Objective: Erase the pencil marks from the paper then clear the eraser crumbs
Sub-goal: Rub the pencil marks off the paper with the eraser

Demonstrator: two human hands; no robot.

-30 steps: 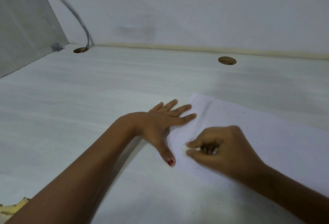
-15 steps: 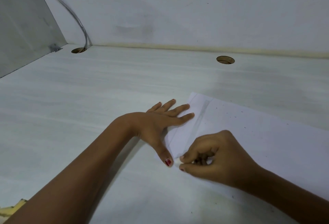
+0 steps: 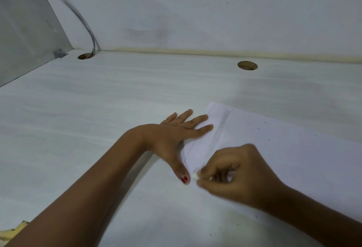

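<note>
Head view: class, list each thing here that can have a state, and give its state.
left hand: flat, fingers straight, pressing the paper near its left edge.
right hand: curled, pinching the eraser.
eraser: gripped, at the paper's left edge.
paper: flat on the desk, faint pencil lines and dark crumbs on it.

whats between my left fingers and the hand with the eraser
In the head view, only paper with faint pencil lines lies between the left hand and the right hand pinching the eraser.
</note>
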